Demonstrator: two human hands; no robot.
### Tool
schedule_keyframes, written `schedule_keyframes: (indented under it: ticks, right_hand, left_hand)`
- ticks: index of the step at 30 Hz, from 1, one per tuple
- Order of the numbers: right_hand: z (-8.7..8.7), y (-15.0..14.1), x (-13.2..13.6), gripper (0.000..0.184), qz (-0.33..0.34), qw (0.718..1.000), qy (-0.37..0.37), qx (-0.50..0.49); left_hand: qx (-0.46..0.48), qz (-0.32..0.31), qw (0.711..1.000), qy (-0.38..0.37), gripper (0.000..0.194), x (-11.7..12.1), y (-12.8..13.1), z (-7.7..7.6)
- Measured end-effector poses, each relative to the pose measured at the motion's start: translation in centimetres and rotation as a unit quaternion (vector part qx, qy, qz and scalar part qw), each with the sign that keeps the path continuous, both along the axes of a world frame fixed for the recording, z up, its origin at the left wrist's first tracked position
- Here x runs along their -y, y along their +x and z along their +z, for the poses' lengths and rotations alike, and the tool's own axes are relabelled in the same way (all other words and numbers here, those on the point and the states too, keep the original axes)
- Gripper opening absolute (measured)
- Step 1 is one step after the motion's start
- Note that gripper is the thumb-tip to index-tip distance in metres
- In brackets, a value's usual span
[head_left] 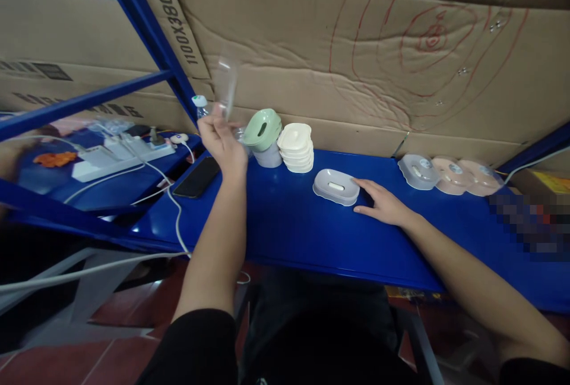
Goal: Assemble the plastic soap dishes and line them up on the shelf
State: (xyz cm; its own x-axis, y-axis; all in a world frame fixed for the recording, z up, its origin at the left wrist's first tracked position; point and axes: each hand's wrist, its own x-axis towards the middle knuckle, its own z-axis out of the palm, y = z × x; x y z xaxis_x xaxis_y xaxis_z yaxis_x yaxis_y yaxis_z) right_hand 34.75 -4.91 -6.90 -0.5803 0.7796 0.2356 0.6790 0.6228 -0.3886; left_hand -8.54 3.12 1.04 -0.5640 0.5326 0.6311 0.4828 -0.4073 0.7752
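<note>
In the head view my left hand [222, 138] is raised at the left of the table, fingers closed on a clear plastic cover [226, 85], blurred, held upright. A grey soap dish [328, 182] with a small pale oblong piece [336, 186] in its middle lies on the table. My right hand [383, 204] is beside it, fingers stretched and thumb apart, the fingertips at its right edge. Behind my left hand stand a green soap dish [269, 120] on top of grey ones [269, 156] and a stack of cream soap dishes [297, 147].
Three covered dishes, one grey [418, 174] and two pink, overlap at the right rear of the blue table [285, 230]. A black phone [196, 177] and a bottle [201, 106] are at the left. Cables run from a power strip [120, 159]. Cardboard [303, 70] walls the back.
</note>
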Motion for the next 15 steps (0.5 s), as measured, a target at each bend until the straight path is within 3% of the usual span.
schedule_keyframes:
  ticks: [2,3,6,8,11,15]
  right_hand:
    - [-0.2,0.1,0.0,0.101,-0.009,1.0,-0.003,-0.006]
    - [-0.3,0.2,0.0,0.105,-0.013,1.0,-0.001,-0.015]
    - [-0.6,0.2,0.0,0.118,-0.022,0.997,0.03,-0.066]
    - [-0.6,0.0,0.1,0.124,-0.031,0.992,0.067,-0.101]
    - [-0.1,-0.4,0.6,0.127,-0.033,0.987,0.115,-0.106]
    - [0.6,-1.0,1.2,0.123,-0.029,0.987,0.144,-0.064]
  left_hand:
    - [0.048,-0.091,0.989,0.104,0.067,0.5,2.4,-0.6]
    - [0.047,-0.137,0.983,0.116,0.073,0.9,3.8,-1.0]
    - [0.01,-0.286,0.958,0.026,0.077,3.1,8.2,-2.5]
    - [-0.059,-0.354,0.932,-0.053,0.075,4.8,10.7,-3.3]
    - [-0.12,-0.405,0.897,-0.13,0.072,6.6,13.2,-3.9]
    - [-0.067,-0.46,0.861,-0.207,0.061,6.7,14.1,-3.8]
